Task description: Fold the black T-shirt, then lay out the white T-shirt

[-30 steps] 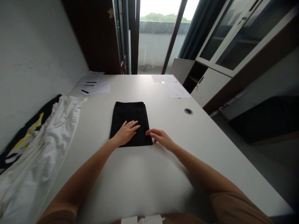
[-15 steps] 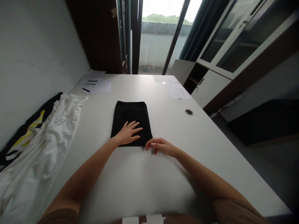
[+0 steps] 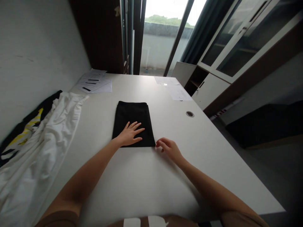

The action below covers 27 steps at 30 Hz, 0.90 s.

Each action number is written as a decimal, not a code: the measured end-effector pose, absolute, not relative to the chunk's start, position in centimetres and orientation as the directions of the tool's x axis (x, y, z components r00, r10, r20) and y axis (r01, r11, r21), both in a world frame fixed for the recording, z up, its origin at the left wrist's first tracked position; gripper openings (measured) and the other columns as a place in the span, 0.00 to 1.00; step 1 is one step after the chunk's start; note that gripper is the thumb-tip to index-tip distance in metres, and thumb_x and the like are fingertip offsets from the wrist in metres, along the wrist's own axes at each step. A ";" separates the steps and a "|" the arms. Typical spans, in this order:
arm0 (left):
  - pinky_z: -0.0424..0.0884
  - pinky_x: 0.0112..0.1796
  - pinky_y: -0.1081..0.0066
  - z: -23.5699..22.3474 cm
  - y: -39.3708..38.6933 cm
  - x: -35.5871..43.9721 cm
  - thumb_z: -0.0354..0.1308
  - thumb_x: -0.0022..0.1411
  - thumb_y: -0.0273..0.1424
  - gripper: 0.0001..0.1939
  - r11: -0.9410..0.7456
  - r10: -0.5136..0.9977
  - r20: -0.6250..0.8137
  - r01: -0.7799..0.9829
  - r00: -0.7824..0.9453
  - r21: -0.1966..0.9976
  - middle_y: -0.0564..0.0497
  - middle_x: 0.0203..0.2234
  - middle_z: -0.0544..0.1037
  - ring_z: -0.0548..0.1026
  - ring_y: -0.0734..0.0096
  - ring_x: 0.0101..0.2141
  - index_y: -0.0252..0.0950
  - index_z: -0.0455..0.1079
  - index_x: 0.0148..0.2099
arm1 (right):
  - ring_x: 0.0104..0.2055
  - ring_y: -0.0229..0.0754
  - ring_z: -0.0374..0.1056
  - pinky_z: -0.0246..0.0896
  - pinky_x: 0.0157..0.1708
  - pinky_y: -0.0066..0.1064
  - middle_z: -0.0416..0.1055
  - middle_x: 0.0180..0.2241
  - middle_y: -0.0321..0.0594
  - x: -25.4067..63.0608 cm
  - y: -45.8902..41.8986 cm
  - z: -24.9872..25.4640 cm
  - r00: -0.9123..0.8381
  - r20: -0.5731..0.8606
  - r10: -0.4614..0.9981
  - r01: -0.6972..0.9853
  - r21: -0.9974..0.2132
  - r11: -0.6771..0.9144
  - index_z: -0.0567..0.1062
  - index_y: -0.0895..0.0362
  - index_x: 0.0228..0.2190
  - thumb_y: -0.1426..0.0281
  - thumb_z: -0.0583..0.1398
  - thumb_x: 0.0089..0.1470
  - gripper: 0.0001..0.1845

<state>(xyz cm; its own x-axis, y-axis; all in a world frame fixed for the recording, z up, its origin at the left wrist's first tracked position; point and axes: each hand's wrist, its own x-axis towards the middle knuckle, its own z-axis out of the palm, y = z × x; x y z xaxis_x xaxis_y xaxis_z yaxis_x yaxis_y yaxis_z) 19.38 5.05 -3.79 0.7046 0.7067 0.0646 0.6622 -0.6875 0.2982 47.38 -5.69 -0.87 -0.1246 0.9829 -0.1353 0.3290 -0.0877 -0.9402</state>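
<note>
A folded black garment (image 3: 132,110) lies flat on the white table (image 3: 132,179), its lower edge towards me. Spread across its lower middle, my left hand (image 3: 129,135) rests palm down with the fingers apart. My right hand (image 3: 169,148) is at the lower right corner of the garment, thumb and fingertips pinched together on that corner. The fold lines inside the garment are hard to make out in the black cloth.
White cloth (image 3: 63,126) and a black cloth with yellow print (image 3: 26,129) lie along the left wall. Papers (image 3: 97,83) sit at the far left, and more sheets (image 3: 177,91) at the far right. A cable hole (image 3: 190,114) is on the right.
My right hand has slid a little to the right along the garment's lower edge, and the corner now reaches further right and looks straighter. My left hand has stayed in place.
</note>
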 end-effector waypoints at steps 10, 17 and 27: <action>0.36 0.70 0.48 -4.5 5.1 19.4 0.55 0.66 0.55 0.51 -0.668 0.730 0.075 0.687 0.679 0.284 0.43 0.74 0.48 0.44 0.54 0.73 0.36 0.38 0.78 | 0.73 0.51 0.47 0.48 0.71 0.48 0.53 0.71 0.50 41.7 0.2 -3.2 -0.331 0.225 0.916 0.791 -0.463 0.400 0.62 0.58 0.68 0.61 0.52 0.68 0.31; 0.37 0.70 0.46 -3.7 5.0 19.7 0.55 0.64 0.57 0.50 -0.659 0.736 0.032 0.704 0.677 0.267 0.42 0.74 0.47 0.43 0.51 0.73 0.35 0.47 0.76 | 0.76 0.49 0.34 0.36 0.73 0.49 0.38 0.74 0.46 42.9 -0.8 -5.3 -0.370 0.054 0.927 0.910 -0.180 0.374 0.52 0.61 0.72 0.60 0.46 0.71 0.34; 0.36 0.70 0.48 -3.8 4.9 19.7 0.55 0.64 0.57 0.50 -0.653 0.742 0.023 0.714 0.670 0.252 0.42 0.75 0.45 0.41 0.52 0.73 0.33 0.45 0.77 | 0.76 0.48 0.31 0.36 0.73 0.49 0.37 0.75 0.46 43.6 0.1 -4.5 -0.359 0.025 0.933 0.911 -0.210 0.356 0.51 0.60 0.72 0.59 0.44 0.71 0.35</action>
<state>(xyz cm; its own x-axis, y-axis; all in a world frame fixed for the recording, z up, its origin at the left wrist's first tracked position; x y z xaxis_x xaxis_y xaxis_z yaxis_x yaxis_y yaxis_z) 19.71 4.88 -3.81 0.6704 0.7416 0.0231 0.7140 -0.6533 0.2517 43.61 0.06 -4.46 -0.3588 0.9331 0.0252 0.9106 0.3558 -0.2102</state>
